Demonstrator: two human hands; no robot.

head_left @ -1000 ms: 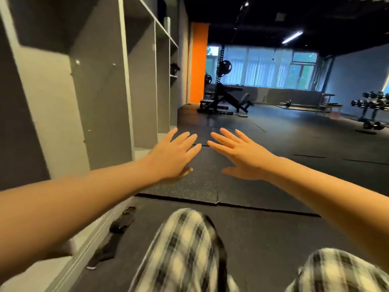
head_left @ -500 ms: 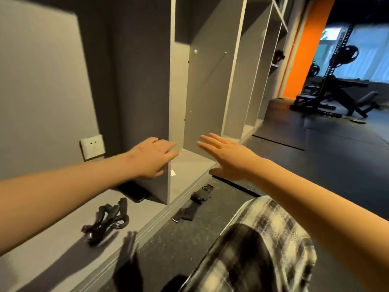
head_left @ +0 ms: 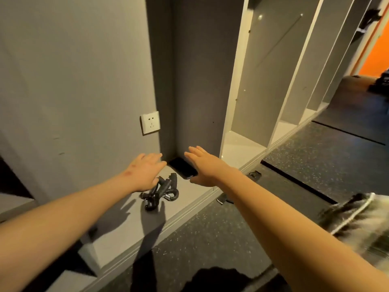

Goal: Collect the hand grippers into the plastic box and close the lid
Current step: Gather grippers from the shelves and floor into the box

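Right under the left hand (head_left: 147,171), toward its wrist, lie the hand grippers (head_left: 161,191), a black heap on the grey ledge (head_left: 126,239), their handles running roughly along that forearm's line. This hand is nearer. Both hands are spread flat and hold nothing. The right hand (head_left: 202,167) hovers over a black phone (head_left: 182,166) just beyond the heap. No plastic box is in view.
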